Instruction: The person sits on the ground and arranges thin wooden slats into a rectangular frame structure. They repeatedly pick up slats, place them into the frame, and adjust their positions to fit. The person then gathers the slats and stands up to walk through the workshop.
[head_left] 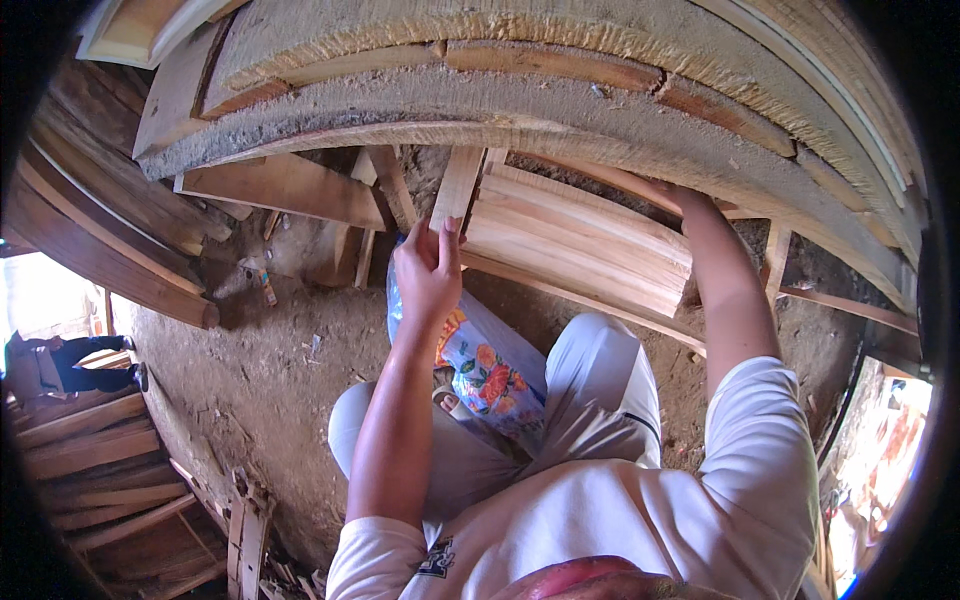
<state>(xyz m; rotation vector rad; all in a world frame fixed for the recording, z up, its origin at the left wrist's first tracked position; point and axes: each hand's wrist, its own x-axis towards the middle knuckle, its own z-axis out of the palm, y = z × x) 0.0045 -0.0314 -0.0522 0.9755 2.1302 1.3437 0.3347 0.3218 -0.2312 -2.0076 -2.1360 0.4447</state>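
Observation:
My left hand [430, 270] is closed around the lower part of a pale wooden upright [459, 185] below the workbench, its thumb along the wood. Just right of it, a stack of pale planks [575, 240] lies on the bench's lower frame. My right hand [682, 193] reaches past the stack's right end, under the thick bench top [480, 115]; its fingers are mostly hidden there. A clear plastic bag with a flower print [490, 375] hangs or lies between my knees, partly behind my left forearm.
Wooden rails [590, 297] and a slanting board [285, 187] run low under the bench. Curved-looking timber [110, 235] leans at the left, and stacked boards [100, 450] lie lower left. Another person [75, 365] is at the far left. Scraps litter the dirt floor [260, 400].

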